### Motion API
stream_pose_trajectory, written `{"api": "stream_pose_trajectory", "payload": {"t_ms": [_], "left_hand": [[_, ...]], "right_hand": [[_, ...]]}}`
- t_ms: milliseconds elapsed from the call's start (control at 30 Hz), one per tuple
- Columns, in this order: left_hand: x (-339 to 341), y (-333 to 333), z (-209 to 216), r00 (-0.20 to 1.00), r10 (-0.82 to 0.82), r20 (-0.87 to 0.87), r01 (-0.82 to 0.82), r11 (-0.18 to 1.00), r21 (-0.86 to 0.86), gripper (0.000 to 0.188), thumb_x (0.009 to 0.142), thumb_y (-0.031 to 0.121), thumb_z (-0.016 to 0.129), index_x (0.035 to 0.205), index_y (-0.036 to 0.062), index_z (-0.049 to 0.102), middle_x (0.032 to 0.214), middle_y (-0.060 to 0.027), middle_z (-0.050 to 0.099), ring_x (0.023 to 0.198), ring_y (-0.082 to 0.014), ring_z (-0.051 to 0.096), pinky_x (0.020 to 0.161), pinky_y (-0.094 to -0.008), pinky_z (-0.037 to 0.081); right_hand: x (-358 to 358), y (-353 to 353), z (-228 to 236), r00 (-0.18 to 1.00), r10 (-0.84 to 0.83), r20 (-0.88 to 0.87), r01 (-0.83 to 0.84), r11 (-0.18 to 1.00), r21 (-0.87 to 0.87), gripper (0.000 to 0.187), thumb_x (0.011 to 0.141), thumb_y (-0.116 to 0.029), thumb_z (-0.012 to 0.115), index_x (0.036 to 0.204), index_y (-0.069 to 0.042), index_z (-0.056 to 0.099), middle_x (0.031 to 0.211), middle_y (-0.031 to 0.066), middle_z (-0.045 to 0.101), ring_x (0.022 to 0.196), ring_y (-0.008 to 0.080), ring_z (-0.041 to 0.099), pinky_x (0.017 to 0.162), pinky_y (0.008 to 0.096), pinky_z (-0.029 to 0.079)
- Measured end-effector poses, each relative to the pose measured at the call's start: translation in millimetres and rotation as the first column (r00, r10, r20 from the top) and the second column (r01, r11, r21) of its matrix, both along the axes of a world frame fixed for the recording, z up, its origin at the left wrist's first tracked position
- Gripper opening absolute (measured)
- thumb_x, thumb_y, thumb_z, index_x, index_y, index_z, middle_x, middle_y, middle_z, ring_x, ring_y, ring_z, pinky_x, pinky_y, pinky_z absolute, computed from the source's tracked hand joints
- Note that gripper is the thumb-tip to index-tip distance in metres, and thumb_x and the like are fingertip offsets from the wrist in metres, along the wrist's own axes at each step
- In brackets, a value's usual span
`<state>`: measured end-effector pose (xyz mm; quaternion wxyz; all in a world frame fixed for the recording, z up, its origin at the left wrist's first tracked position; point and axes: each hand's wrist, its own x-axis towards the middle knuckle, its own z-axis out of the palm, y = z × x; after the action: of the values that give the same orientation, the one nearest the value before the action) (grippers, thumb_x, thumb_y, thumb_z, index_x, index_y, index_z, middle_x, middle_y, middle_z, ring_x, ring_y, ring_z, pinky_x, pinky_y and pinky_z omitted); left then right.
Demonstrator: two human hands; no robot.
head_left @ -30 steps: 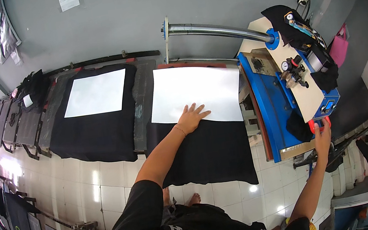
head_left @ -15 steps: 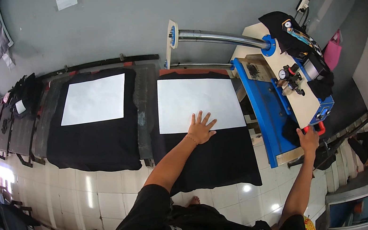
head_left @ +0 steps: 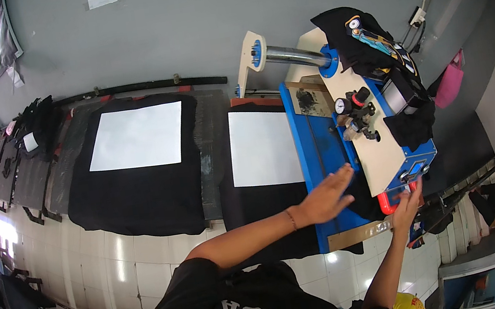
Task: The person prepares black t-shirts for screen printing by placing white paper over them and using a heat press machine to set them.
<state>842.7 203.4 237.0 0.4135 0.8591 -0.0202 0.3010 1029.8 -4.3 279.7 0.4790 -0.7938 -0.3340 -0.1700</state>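
Observation:
My left hand (head_left: 326, 200), fingers stretched out, hovers over the front part of a blue and cream heat press head (head_left: 382, 153) and holds nothing. My right hand (head_left: 406, 206) is against the press's red handle (head_left: 386, 203), its fingers extended rather than wrapped round it. Left of the press, a white sheet (head_left: 263, 149) lies on a black shirt (head_left: 262, 207); the press covers the sheet's right side. A second white sheet (head_left: 137, 137) rests on another black shirt (head_left: 136, 203) further left.
A pressure gauge (head_left: 342, 106) and a dark printed garment (head_left: 364, 38) sit on the press. Behind it runs a metal guide rod (head_left: 297, 56). A row of flat boards (head_left: 27, 178) stretches left, with a dark cloth heap (head_left: 39, 128). A pink bag (head_left: 451, 82) hangs at the right.
The press head has slid left over the right part of the nearer sheet. My left hand has left that sheet and moved right; my right hand's fingers have loosened from the handle.

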Motion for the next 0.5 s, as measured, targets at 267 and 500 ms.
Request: {"api": "stream_pose_trajectory", "payload": {"t_ms": [267, 500], "left_hand": [[35, -60, 30, 0.997, 0.034, -0.065, -0.029, 0.996, 0.080, 0.091, 0.094, 0.039, 0.059, 0.149, -0.0121, 0.006, 0.155, -0.0351, 0.010, 0.148, -0.0417, 0.011, 0.119, -0.0483, 0.018], [32, -69, 38, 0.993, 0.084, -0.080, -0.075, 0.991, 0.109, 0.096, 0.093, 0.044, 0.060, 0.148, -0.0130, 0.006, 0.154, -0.0362, 0.009, 0.147, -0.0432, 0.011, 0.119, -0.0489, 0.019]], "right_hand": [[44, 1, 0, 0.993, 0.106, 0.044, -0.113, 0.975, 0.193, 0.066, 0.093, -0.029, 0.037, 0.148, 0.008, 0.032, 0.049, 0.0015, 0.041, 0.048, 0.0112, 0.041, 0.059, 0.0258, 0.040], [44, -6, 1, 0.986, 0.136, 0.094, -0.152, 0.970, 0.188, 0.062, 0.092, -0.024, 0.035, 0.143, 0.011, 0.038, 0.046, -0.0012, 0.038, 0.050, 0.0119, 0.041, 0.076, 0.0296, 0.043]]}}
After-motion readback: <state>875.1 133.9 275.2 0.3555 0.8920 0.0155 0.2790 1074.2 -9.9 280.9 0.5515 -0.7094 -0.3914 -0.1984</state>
